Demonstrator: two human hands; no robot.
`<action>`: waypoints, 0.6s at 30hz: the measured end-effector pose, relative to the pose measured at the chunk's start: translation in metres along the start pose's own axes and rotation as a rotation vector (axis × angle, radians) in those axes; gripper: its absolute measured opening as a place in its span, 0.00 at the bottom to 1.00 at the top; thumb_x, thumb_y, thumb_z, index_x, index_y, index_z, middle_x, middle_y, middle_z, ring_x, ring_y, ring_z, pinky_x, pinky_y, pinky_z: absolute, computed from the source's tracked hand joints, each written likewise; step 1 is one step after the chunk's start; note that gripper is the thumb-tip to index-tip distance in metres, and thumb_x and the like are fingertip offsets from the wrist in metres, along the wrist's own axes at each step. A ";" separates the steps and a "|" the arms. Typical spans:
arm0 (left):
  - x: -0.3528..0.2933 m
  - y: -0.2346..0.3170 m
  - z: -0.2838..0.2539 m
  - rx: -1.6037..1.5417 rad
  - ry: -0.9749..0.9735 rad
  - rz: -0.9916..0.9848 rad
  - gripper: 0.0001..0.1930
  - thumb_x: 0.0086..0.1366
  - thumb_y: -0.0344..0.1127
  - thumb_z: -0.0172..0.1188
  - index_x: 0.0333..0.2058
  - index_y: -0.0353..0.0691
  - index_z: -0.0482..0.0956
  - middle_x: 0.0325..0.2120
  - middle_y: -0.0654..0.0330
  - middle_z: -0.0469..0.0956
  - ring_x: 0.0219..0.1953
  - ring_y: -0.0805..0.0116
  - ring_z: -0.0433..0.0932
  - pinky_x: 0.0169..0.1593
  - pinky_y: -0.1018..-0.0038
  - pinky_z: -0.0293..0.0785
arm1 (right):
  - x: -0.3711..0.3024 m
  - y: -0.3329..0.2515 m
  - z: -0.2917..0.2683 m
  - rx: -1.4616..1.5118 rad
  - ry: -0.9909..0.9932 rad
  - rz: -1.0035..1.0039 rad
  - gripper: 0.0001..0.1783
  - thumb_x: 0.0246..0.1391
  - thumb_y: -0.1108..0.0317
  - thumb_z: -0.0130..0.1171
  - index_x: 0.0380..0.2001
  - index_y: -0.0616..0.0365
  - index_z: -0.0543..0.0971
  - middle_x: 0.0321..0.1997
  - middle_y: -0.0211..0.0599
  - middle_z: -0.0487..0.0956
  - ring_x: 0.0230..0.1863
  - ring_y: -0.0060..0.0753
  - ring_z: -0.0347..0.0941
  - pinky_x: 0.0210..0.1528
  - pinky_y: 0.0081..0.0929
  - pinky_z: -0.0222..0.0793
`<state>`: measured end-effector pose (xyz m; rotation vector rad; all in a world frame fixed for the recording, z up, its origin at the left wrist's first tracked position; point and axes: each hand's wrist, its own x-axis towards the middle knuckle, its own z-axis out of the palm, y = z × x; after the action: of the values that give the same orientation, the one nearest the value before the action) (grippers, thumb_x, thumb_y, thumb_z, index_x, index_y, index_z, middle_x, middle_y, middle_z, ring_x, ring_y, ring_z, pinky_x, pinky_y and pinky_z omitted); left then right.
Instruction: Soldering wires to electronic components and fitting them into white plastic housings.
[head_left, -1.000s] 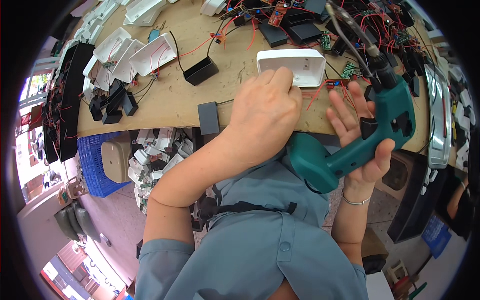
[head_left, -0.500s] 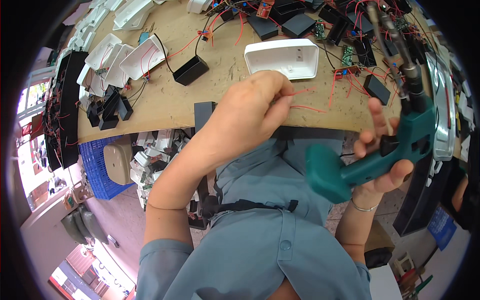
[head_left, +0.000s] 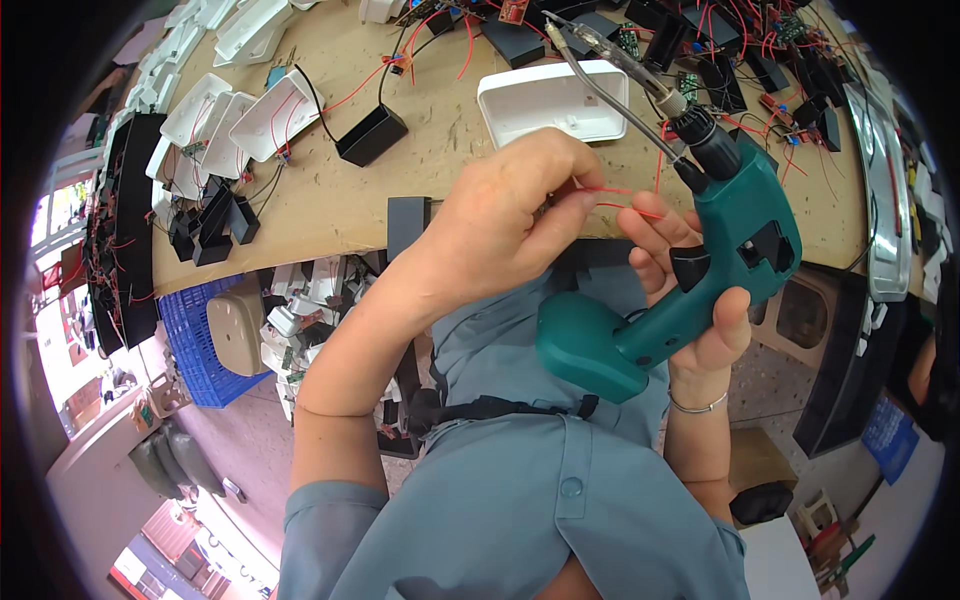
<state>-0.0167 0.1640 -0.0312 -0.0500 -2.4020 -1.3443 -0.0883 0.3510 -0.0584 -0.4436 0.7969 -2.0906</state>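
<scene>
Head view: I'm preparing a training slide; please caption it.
Left hand pinching thin red wires, right hand holding a green pistol-shaped plastic tool, near an open white rectangular plastic case.

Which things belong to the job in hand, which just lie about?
Seemingly in the job:
red wires in the left hand
green pistol-grip tool in the right hand
perhaps the nearby white case

Apparently lying about:
black open box
blue crate

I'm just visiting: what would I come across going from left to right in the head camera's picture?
Black bin of wired boards → blue plastic crate → open black box → open white housing → black trigger of the green soldering gun → silver metal tray.
</scene>
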 end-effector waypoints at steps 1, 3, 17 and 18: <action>0.000 -0.001 0.001 0.026 -0.025 0.010 0.06 0.52 0.23 0.53 0.31 0.35 0.70 0.25 0.59 0.72 0.23 0.69 0.71 0.26 0.77 0.67 | 0.000 0.000 0.000 -0.014 0.005 0.008 0.40 0.44 0.47 0.56 0.54 0.61 0.57 0.58 0.61 0.52 0.58 0.54 0.54 0.55 0.31 0.60; 0.001 0.001 0.002 0.055 -0.050 0.021 0.07 0.51 0.26 0.54 0.31 0.36 0.70 0.23 0.57 0.72 0.24 0.60 0.72 0.27 0.72 0.68 | 0.000 0.000 0.002 -0.019 0.002 0.017 0.41 0.43 0.46 0.57 0.54 0.61 0.57 0.58 0.61 0.53 0.58 0.53 0.55 0.56 0.31 0.59; 0.000 -0.009 -0.001 0.332 0.201 0.193 0.06 0.46 0.27 0.58 0.26 0.38 0.74 0.17 0.60 0.69 0.20 0.63 0.69 0.24 0.70 0.64 | 0.006 -0.021 0.021 0.206 -0.284 -0.195 0.40 0.43 0.51 0.59 0.54 0.62 0.57 0.62 0.64 0.38 0.62 0.58 0.43 0.59 0.41 0.51; 0.000 -0.010 0.000 0.328 0.199 0.197 0.06 0.46 0.27 0.58 0.26 0.38 0.74 0.17 0.60 0.69 0.20 0.63 0.69 0.24 0.70 0.64 | 0.015 -0.021 0.029 0.157 -0.191 -0.153 0.40 0.43 0.50 0.59 0.55 0.62 0.57 0.62 0.63 0.32 0.63 0.59 0.36 0.60 0.42 0.50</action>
<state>-0.0186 0.1589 -0.0393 -0.0588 -2.3447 -0.8178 -0.0928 0.3371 -0.0222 -0.6240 0.4969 -2.1923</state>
